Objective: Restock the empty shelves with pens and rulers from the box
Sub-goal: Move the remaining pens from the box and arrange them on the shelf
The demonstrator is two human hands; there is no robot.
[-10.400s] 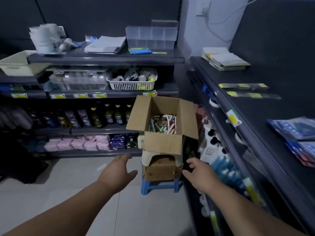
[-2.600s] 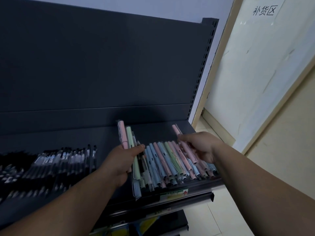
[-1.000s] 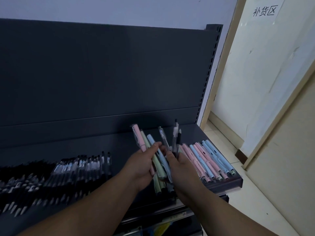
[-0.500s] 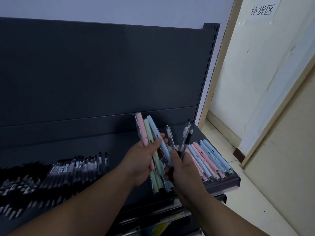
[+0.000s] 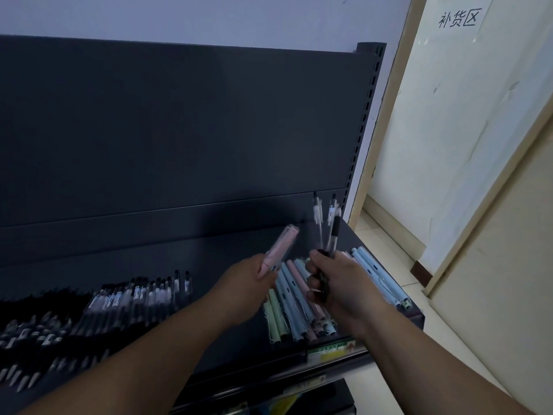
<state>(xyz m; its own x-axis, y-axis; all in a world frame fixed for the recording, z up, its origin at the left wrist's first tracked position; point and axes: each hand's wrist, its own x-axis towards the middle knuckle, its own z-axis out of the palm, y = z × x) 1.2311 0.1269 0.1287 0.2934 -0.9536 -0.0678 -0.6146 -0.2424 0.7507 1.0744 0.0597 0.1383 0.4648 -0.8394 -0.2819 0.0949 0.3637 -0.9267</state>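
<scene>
Your left hand (image 5: 247, 284) pinches one slim pink pen (image 5: 278, 250) in a glossy clear sleeve, tilted up to the right. Your right hand (image 5: 338, 283) grips a few clear-barrelled pens (image 5: 327, 226) with black grips, pointing up. Below both, pastel pens (image 5: 291, 307) (pink, blue, green, smooth cylinders) lie side by side on the dark matte shelf (image 5: 233, 253).

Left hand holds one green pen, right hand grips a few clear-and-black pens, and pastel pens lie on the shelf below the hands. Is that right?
Not quite: in the head view the left hand holds a pink pen, not a green one. The right hand does grip a few clear-and-black pens, and pastel pens lie on the shelf below.
</scene>
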